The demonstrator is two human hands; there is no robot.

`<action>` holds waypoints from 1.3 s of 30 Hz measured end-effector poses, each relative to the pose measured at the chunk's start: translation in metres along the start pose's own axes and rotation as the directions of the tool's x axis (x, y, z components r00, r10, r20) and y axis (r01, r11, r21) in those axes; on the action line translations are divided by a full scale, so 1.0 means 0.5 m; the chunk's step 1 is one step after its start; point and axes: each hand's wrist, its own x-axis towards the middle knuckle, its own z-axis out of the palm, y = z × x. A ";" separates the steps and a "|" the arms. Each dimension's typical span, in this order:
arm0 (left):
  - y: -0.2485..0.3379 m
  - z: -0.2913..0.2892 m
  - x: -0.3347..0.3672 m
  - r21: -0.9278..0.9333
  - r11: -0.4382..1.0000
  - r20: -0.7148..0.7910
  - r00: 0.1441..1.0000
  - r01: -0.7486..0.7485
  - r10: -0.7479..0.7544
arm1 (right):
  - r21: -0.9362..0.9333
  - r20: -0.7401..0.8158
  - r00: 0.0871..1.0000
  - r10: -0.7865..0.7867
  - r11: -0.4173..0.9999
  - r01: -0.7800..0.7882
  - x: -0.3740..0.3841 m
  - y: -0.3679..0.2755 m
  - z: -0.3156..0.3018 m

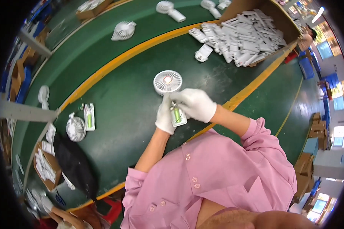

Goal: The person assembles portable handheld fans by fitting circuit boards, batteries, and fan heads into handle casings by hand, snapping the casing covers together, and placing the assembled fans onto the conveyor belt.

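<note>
A white handheld fan is held before me, its round grille pointing away from my body. The handle lies uncovered, and a green battery shows in it. My left hand, in a white glove, is wrapped round the handle from the left. From the right, my gloved right hand reaches over the top of the handle, its fingers pinched together beside a small shiny metal part. What those fingertips hold, if anything, is hidden.
A cardboard box spills white handle shells at the far right. Left lie another fan and an uncovered handle with a battery. Several fans stand along a green belt beyond the yellow edge. Another person's hand shows lower left.
</note>
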 end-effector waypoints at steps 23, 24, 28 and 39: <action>0.044 0.047 -0.027 0.103 0.986 0.006 0.992 0.129 -0.130 | -0.066 0.045 0.997 -0.067 0.995 0.070 -0.010 0.063 -0.009; 0.043 0.048 -0.027 0.102 0.986 0.004 0.991 0.131 -0.132 | -0.069 0.032 0.997 -0.071 0.995 0.073 -0.012 0.063 -0.007; 0.037 0.044 -0.024 0.105 0.985 -0.011 0.991 0.134 -0.133 | -0.149 0.000 0.987 -0.158 0.976 0.156 -0.012 0.063 -0.004; 0.037 0.039 -0.017 0.096 0.979 -0.027 0.984 0.178 -0.176 | -0.166 -0.021 0.985 -0.170 0.972 0.165 -0.019 0.069 0.010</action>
